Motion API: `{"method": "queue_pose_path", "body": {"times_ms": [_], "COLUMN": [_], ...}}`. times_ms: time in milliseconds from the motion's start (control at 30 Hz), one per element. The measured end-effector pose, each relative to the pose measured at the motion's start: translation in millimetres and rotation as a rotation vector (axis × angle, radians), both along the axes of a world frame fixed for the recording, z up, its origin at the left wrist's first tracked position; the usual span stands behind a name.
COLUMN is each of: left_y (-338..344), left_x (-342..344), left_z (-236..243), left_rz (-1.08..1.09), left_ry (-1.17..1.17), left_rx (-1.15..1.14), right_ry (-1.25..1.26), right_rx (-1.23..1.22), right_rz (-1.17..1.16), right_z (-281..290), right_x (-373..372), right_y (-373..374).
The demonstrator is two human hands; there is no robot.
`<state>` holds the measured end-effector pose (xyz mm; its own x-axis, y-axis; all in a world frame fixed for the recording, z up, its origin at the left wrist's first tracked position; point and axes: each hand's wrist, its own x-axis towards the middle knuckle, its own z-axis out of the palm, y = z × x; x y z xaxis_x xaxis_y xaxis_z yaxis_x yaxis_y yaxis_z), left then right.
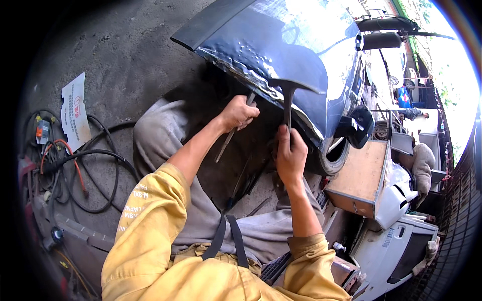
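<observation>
A dark blue car body panel (281, 45) with a dented, bare-metal lower edge fills the top centre. My left hand (238, 113) grips a thin metal bar (228, 138) whose upper end goes behind the panel's edge. My right hand (290, 155) holds the handle of a body hammer (287, 103), its flat dark head resting against the panel's outer face. My knees in grey trousers (155, 135) sit below both hands, and yellow sleeves cover my upper arms.
Black and orange cables (75, 170) and a white paper sheet (74, 110) lie on the concrete at left. A car tyre (334, 155), a wooden box (359, 178) and white body parts (396, 241) stand at right. Loose tools (246, 185) lie between my legs.
</observation>
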<state>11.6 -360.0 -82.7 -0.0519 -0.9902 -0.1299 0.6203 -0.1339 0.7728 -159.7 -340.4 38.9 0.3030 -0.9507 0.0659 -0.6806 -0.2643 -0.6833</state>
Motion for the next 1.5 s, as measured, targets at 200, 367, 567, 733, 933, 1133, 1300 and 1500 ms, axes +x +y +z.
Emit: {"method": "queue_pose_path", "body": {"times_ms": [200, 367, 567, 733, 933, 1133, 1300, 1500], "left_y": [8.8, 2.8, 5.5, 7.4, 2.0, 0.3, 4.8, -4.1], "left_x": [9.1, -1.6, -1.6, 12.2, 4.3, 14.2, 19.4, 6.2], "left_z": [5.6, 3.5, -1.2, 5.5, 3.2, -6.4, -0.5, 2.7], "left_rz": [0.013, 0.01, 0.007, 0.028, 0.003, 0.027, -0.007, 0.014], "left_ry": [0.008, 0.053, 0.037, -0.007, -0.001, -0.029, -0.082, 0.006], "left_rx": [0.046, -0.022, -0.019, -0.019, -0.02, -0.033, 0.018, 0.027], "right_ry": [-0.633, -0.221, 0.175, -0.517, 0.414, -0.074, -0.763, 0.388], "right_rx": [-0.258, -0.748, -0.145, -0.335, -0.18, 0.015, -0.357, -0.076], "right_rz": [0.198, 0.335, 0.141, 0.231, 0.213, 0.083, 0.291, 0.099], "right_z": [107.1, 15.4, 20.6, 107.6, -2.3, 60.0, 118.7, -12.9], "right_x": [53.9, 12.3, 18.5, 61.1, 7.7, 42.2, 79.4, 14.2], "right_y": [-4.8, -38.9, -27.4, -11.9, -39.7, -31.2, -22.2, -33.7]}}
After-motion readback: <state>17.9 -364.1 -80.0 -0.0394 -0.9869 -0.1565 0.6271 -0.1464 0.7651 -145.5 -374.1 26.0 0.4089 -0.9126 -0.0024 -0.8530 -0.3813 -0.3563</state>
